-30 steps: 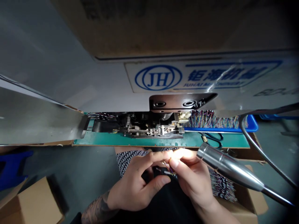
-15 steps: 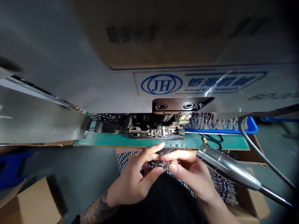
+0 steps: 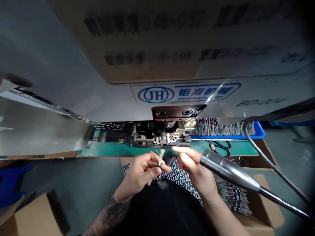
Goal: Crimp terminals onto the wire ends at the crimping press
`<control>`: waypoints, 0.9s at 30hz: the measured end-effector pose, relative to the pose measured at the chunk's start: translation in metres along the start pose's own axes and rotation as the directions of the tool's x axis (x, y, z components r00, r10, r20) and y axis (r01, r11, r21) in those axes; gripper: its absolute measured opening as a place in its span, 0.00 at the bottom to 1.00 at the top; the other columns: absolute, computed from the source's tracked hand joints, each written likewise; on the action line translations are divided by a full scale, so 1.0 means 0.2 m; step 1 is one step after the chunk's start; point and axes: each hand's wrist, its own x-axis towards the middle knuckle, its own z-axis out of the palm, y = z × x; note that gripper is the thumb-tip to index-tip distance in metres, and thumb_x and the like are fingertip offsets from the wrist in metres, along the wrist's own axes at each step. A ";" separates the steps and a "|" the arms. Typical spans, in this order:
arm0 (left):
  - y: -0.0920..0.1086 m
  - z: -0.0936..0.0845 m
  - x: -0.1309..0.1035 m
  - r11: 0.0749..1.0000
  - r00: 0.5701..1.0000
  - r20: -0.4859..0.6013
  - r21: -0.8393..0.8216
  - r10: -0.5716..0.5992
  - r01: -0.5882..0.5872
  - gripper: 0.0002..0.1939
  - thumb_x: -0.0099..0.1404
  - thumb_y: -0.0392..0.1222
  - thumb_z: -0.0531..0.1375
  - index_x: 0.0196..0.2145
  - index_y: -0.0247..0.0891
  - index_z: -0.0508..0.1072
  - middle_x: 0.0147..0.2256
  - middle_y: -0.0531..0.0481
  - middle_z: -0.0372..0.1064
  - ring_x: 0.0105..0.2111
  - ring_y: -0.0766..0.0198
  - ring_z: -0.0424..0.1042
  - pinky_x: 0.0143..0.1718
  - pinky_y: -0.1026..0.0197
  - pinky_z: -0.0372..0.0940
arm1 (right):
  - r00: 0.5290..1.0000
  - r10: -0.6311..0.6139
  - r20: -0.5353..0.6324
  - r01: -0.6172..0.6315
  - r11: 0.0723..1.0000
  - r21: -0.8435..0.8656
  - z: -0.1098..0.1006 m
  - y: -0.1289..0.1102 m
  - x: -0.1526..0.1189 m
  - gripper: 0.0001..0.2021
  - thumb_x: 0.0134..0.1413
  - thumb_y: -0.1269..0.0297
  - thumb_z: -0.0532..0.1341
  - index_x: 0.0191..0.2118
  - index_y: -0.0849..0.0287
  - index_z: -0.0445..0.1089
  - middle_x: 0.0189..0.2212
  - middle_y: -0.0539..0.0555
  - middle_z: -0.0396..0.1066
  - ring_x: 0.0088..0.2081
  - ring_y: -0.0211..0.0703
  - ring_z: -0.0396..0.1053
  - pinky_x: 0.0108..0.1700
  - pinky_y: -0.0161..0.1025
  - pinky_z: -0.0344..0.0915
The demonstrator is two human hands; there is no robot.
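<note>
My left hand (image 3: 145, 168) pinches a small bundle of thin wires (image 3: 161, 153) in front of the green bench edge; pale wire ends stick up past the fingers and a dark part shows between them. Below the fingers, the bundle's lower end is blurred. To its right, my right hand (image 3: 194, 167) is apart from the wires, its index finger stretched toward the machine and the other fingers curled. Whether anything lies within those curled fingers is hidden. Just beyond both hands is the metal mechanism (image 3: 164, 137) of the machine.
The machine housing (image 3: 118, 98) hangs over the green bench (image 3: 108, 149). A metal lamp (image 3: 228, 170) juts in beside my right hand. Behind it lie black-handled scissors (image 3: 221, 146) and a blue tray (image 3: 259, 131) of wires. Cardboard boxes (image 3: 36, 216) stand low at both sides.
My hands have moved apart; the right hand has let go of the wires, which stay in the left hand and now point upward. The camera view has shifted slightly.
</note>
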 end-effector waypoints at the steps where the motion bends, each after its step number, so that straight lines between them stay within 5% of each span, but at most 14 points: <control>1: -0.02 -0.02 0.00 0.994 0.999 -0.038 -0.100 0.035 -0.039 0.17 0.70 0.53 0.70 0.43 0.36 0.74 0.40 0.38 0.85 0.15 0.75 0.60 0.15 0.70 0.51 | 0.999 0.022 0.037 -0.022 1.000 0.005 0.00 0.01 0.00 0.14 0.70 0.54 0.64 0.50 0.56 0.83 0.26 0.50 0.74 0.27 0.41 0.71 0.30 0.37 0.69; 5: -0.06 -0.05 0.01 0.951 0.979 -0.159 -0.264 0.125 -0.164 0.19 0.67 0.52 0.73 0.43 0.39 0.71 0.36 0.44 0.84 0.15 0.78 0.54 0.16 0.72 0.44 | 0.956 0.080 0.282 -0.083 0.997 -0.004 0.05 0.03 -0.05 0.12 0.62 0.56 0.71 0.45 0.58 0.83 0.24 0.46 0.68 0.23 0.35 0.58 0.27 0.35 0.57; 7: -0.07 -0.04 0.01 0.952 0.977 -0.169 -0.252 0.131 -0.171 0.18 0.67 0.52 0.73 0.43 0.39 0.72 0.35 0.47 0.83 0.15 0.78 0.53 0.16 0.71 0.44 | 0.947 0.063 0.315 -0.045 0.997 -0.067 0.08 0.03 -0.07 0.14 0.57 0.57 0.74 0.46 0.58 0.82 0.25 0.45 0.66 0.24 0.35 0.55 0.27 0.35 0.55; 13: -0.11 -0.04 0.00 0.959 0.981 -0.146 -0.233 0.130 -0.162 0.18 0.69 0.54 0.71 0.45 0.39 0.75 0.30 0.50 0.78 0.16 0.77 0.53 0.17 0.71 0.46 | 0.992 -0.031 0.121 0.063 0.962 -0.267 0.15 0.02 -0.07 0.15 0.58 0.62 0.73 0.50 0.57 0.79 0.26 0.45 0.65 0.28 0.38 0.62 0.33 0.37 0.59; 16: -0.11 -0.03 -0.01 0.962 0.985 -0.124 -0.231 0.122 -0.148 0.20 0.68 0.55 0.71 0.46 0.38 0.76 0.25 0.52 0.75 0.15 0.77 0.52 0.17 0.71 0.46 | 0.977 -0.004 0.214 0.046 0.981 -0.191 0.14 0.03 -0.05 0.07 0.62 0.59 0.70 0.40 0.57 0.82 0.25 0.46 0.64 0.27 0.38 0.60 0.31 0.37 0.58; 18: -0.11 -0.03 -0.01 0.969 0.982 -0.142 -0.199 0.122 -0.149 0.21 0.68 0.56 0.71 0.46 0.37 0.77 0.25 0.51 0.75 0.15 0.76 0.54 0.17 0.70 0.47 | 0.972 0.019 0.233 0.006 0.994 -0.107 0.13 0.05 -0.04 0.12 0.65 0.56 0.69 0.32 0.57 0.80 0.24 0.47 0.63 0.27 0.39 0.60 0.30 0.37 0.57; 24: -0.05 0.02 -0.01 0.985 0.948 -0.267 0.019 0.171 -0.173 0.17 0.70 0.53 0.70 0.43 0.35 0.80 0.32 0.44 0.83 0.16 0.74 0.61 0.17 0.69 0.59 | 0.974 0.174 0.142 -0.200 0.960 0.197 0.09 0.16 0.00 0.16 0.66 0.51 0.69 0.31 0.56 0.74 0.22 0.46 0.68 0.24 0.39 0.64 0.30 0.38 0.65; 27: -0.03 0.04 -0.02 0.970 0.933 -0.296 0.189 0.204 -0.152 0.14 0.68 0.50 0.71 0.41 0.35 0.82 0.33 0.43 0.84 0.20 0.68 0.72 0.23 0.64 0.70 | 0.992 0.120 -0.048 -0.113 0.986 0.126 0.05 0.18 0.00 0.11 0.65 0.54 0.70 0.36 0.55 0.76 0.25 0.48 0.72 0.27 0.42 0.68 0.32 0.40 0.69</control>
